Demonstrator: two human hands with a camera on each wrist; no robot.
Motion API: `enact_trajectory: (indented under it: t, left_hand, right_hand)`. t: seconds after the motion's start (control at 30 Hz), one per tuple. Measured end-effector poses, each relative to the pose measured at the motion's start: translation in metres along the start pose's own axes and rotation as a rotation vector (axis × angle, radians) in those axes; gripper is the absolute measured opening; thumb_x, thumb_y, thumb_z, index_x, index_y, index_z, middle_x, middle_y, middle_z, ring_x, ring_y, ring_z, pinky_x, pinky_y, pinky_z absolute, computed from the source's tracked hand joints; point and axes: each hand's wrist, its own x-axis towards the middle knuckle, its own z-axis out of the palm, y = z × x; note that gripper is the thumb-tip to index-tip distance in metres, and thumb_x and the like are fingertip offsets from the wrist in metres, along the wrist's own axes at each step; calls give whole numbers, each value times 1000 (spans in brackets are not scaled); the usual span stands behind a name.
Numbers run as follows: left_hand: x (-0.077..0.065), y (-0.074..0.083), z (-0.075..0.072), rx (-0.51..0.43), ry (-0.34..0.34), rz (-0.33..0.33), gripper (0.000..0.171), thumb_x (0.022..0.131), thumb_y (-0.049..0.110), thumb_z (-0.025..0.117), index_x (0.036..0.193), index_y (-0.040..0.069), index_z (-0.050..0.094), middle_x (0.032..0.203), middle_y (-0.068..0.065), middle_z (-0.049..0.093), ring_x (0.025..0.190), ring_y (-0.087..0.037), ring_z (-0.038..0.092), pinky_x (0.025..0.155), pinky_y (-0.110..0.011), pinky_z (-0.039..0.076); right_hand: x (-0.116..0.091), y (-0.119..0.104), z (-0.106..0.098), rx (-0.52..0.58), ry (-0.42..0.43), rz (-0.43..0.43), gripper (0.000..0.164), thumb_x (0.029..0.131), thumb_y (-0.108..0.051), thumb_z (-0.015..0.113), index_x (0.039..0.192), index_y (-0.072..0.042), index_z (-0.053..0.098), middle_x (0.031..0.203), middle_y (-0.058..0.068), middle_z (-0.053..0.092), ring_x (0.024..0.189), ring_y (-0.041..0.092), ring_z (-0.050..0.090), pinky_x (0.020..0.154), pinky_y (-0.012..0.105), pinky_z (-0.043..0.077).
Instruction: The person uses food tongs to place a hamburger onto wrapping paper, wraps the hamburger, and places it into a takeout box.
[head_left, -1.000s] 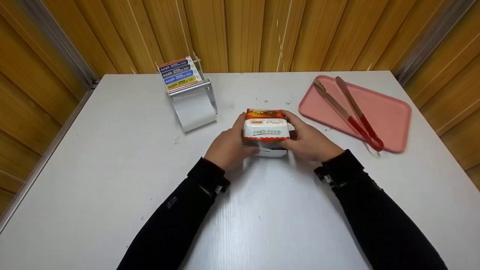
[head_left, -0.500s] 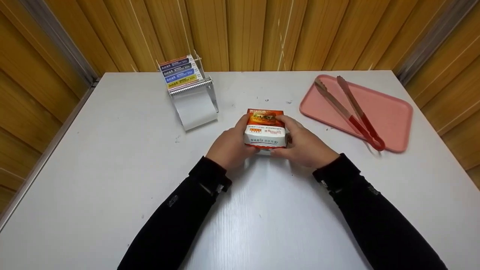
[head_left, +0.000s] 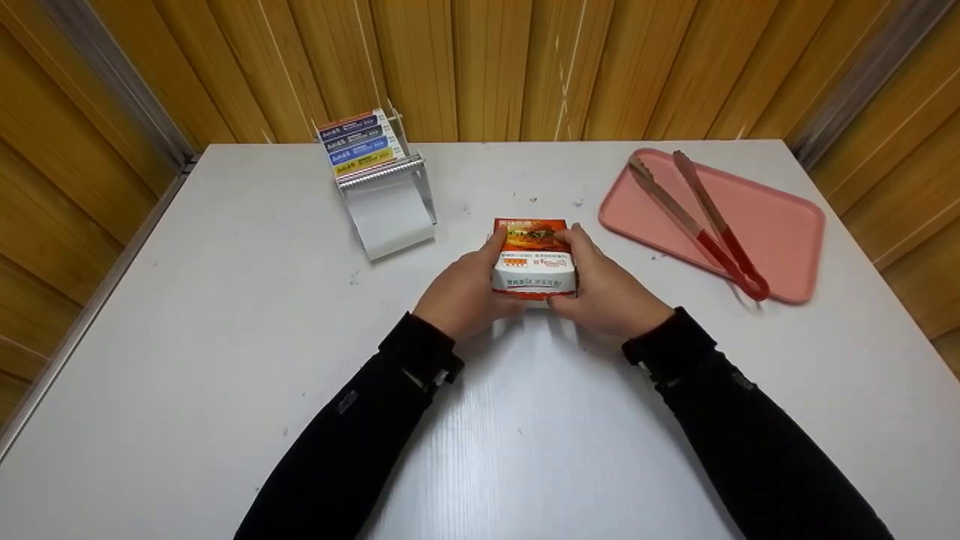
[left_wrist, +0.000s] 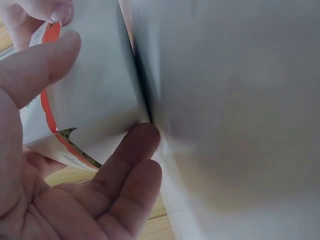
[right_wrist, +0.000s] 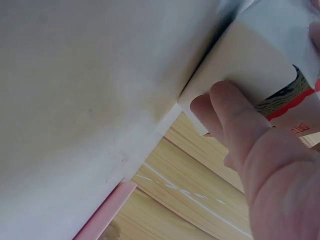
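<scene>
A small paper burger box (head_left: pixel 534 262), red and orange with a burger picture on top and a white front, stands on the table between both hands. Its lid is down over the base. My left hand (head_left: pixel 463 292) grips the box's left side, with fingertips at the top edge and the thumb low at the front. On the other side my right hand (head_left: pixel 611 289) holds the box in the same way. In the left wrist view, the plain white lower wall of the box (left_wrist: pixel 95 75) shows beside the thumb. Fingers of the right hand (right_wrist: pixel 250 125) lie against the box's side in the right wrist view.
A label dispenser (head_left: pixel 382 187) with coloured label strips and a hanging white sheet stands at the back left. At the back right lies a pink tray (head_left: pixel 780 232) with red-handled tongs (head_left: pixel 712 240) on it. Wood-patterned panels (head_left: pixel 487 67) border the white table (head_left: pixel 225 300).
The burger box's lid has come down over the base, and the gap at the front has shut. Both hands stay around the box; the left fingertips have shifted onto its top edge.
</scene>
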Motion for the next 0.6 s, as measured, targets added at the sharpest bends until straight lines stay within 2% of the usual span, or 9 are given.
enact_trajectory:
  t: [0.1,0.27,0.33,0.4,0.6]
  left_hand:
    - [0,1,0,18,5,1,111,88,34,87,171,20,15,149,-11,61,127,-21,61,113,-41,49]
    - [0,1,2,54,21,-9,107,90,39,84,170,19,16,145,-13,63,126,-23,62,112,-42,50]
    - [1,1,3,57,24,-14,106,91,39,83,170,19,17,144,-14,64,126,-23,62,111,-42,51]
    - [1,2,4,56,28,-16,104,92,37,83,170,19,17,142,-14,64,125,-23,63,110,-42,51]
    - [1,1,4,39,38,-13,103,91,28,84,170,21,18,143,-14,64,122,-22,63,109,-41,51]
  right_hand:
    - [0,-1,0,9,1,7,92,88,-18,83,157,-16,22,159,17,39,136,28,51,114,48,45]
    - [-1,-6,3,-38,54,2,93,86,-32,89,154,-14,28,162,16,37,137,28,51,118,49,43]
    - [0,-7,4,-60,72,-1,89,87,-32,88,152,-13,30,154,13,46,133,27,55,116,49,45]
    - [0,-8,5,-70,78,6,86,89,-30,86,152,-13,30,153,14,48,132,28,56,115,50,46]
    - [-1,-8,4,-92,74,24,84,92,-28,83,154,-13,28,155,16,46,133,29,55,115,51,46]
